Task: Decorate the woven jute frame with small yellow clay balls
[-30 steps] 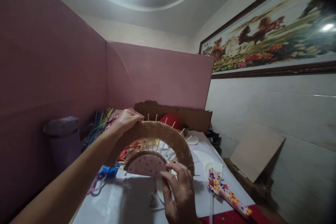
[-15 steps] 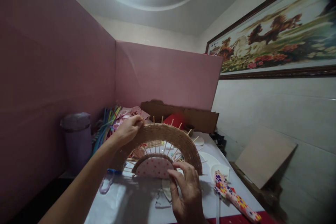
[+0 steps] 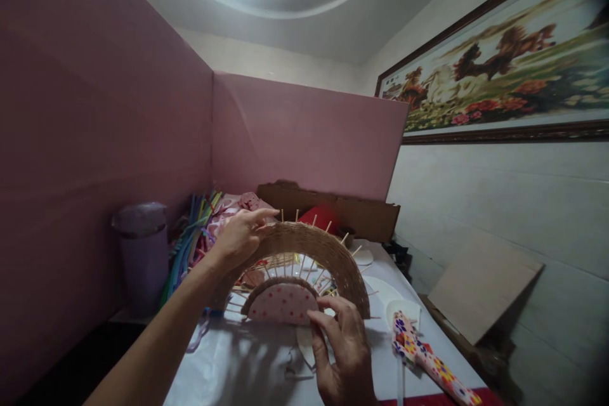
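A half-round woven fan (image 3: 309, 238) stands upright before me, with a brown wicker band and thin wooden sticks that radiate out past its outer edge. At its base is a small half-circle covered in pink fabric with red dots (image 3: 285, 304), edged in brown. My left hand (image 3: 240, 238) grips the band's upper left, its index finger stretched along the rim towards a stick tip (image 3: 282, 215). With thumb and forefinger, my right hand (image 3: 345, 342) pinches the right end of the dotted half-circle. The band's lower left is partly hidden behind my left forearm.
On the white tabletop (image 3: 257, 374), a flower-patterned wrapped piece (image 3: 428, 361) lies at the right. Coloured strips (image 3: 188, 254) and pink fabric (image 3: 233, 209) are heaped at back left. A lilac bin (image 3: 143, 260) stands left; a cardboard strip (image 3: 371, 216) lines the back.
My left hand has shifted slightly right along the rim, and its index finger has straightened out. My right hand keeps its pinch. The view has swung a little.
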Action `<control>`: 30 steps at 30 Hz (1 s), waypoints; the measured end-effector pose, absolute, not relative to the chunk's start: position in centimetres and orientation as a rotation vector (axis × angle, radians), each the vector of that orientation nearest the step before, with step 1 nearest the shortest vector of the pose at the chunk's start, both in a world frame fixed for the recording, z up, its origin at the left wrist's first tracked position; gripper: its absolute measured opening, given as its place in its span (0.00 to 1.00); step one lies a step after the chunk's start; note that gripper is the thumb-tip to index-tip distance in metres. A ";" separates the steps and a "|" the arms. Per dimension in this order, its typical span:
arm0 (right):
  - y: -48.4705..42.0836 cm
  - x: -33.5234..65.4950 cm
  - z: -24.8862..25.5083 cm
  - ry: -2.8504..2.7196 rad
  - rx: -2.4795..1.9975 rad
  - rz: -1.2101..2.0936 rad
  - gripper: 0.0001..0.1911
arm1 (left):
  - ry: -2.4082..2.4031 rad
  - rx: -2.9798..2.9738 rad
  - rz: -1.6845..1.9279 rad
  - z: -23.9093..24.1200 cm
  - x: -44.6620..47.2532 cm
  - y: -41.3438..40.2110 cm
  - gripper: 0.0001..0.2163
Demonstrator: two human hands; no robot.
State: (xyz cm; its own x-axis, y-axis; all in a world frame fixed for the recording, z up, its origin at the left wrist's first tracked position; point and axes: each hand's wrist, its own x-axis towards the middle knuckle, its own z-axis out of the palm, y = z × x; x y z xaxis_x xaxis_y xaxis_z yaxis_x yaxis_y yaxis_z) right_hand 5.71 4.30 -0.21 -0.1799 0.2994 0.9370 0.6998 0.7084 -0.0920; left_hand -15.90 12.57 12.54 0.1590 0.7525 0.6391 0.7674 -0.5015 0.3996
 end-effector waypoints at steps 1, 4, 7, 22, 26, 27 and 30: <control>4.3 5.7 -0.2 -1.770 -0.797 -0.431 0.12 | -1.549 -2.373 -1.272 12.4 -15.8 12.7 0.14; 4.3 5.7 -0.2 -1.759 -0.796 -0.429 0.12 | -1.538 -2.357 -1.230 12.2 -15.8 13.1 0.12; 4.2 5.6 -0.1 -1.762 -0.795 -0.425 0.13 | -1.534 -2.346 -1.202 12.1 -15.7 13.2 0.12; 4.2 5.4 -0.1 -1.759 -0.831 -0.337 0.12 | -1.531 -2.365 -1.232 12.3 -15.8 13.1 0.14; 4.1 5.3 -0.1 -1.801 -0.866 -0.295 0.11 | -1.556 -2.359 -1.236 12.4 -15.9 13.2 0.15; 4.1 5.2 0.0 -1.815 -0.880 -0.280 0.11 | -1.565 -2.351 -1.231 12.4 -15.8 13.2 0.15; 4.2 5.2 0.0 -1.827 -0.917 -0.210 0.09 | -1.579 -2.343 -1.228 12.4 -15.8 13.3 0.16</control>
